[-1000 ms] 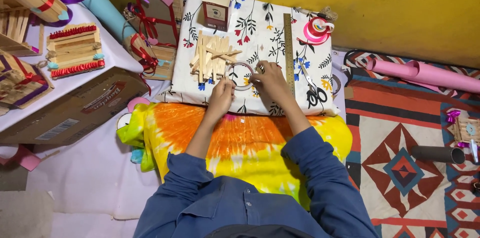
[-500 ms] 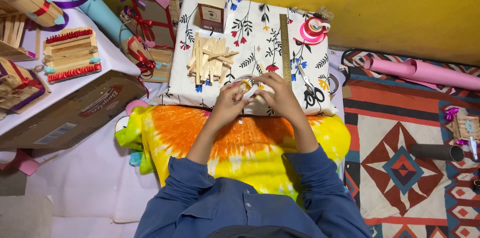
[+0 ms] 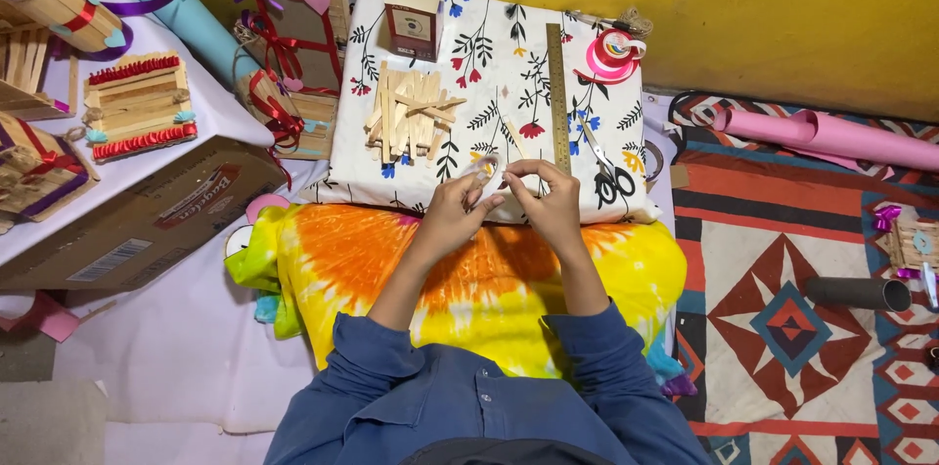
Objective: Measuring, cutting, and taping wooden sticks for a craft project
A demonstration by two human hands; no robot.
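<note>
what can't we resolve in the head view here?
- Small item pinched between left hand and right hand: fingers cover it, too small to identify.
- Scissors: handles partly behind right hand.
- Cardboard tube: partly hidden, nearby items cut by right edge.

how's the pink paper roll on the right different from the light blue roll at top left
The pink paper roll lies on the patterned rug by the yellow wall; the light blue paper roll lies on the white cloth beside stick crafts. The pink roll runs nearly level across the view; the blue roll slants steeply. Both are long rolled sheets, and neither the left hand nor the right hand touches them.
</note>
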